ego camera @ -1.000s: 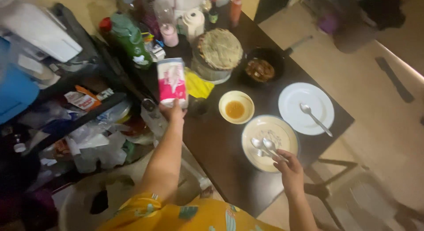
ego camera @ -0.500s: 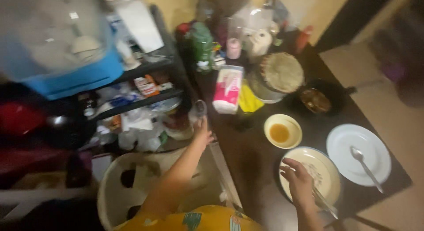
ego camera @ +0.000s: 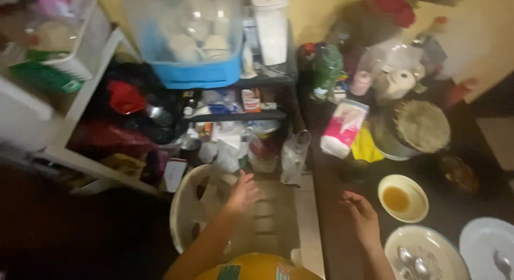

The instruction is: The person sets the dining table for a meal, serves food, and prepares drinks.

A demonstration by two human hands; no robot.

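Both hands are empty with fingers loosely spread, the left hand (ego camera: 242, 193) over the white plastic chair (ego camera: 199, 205), the right hand (ego camera: 362, 215) over the dark tabletop (ego camera: 342, 242) near the pink-and-white carton (ego camera: 342, 129) standing there.

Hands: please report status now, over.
Left hand open, empty, over cream plastic chair. Right hand open, empty, over dark table, near bowl of orange sauce. Nothing blocking either.

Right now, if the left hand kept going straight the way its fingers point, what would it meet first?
Probably the clear plastic bag beside the shelf; the left hand points up over the white plastic chair, though depth is unclear.
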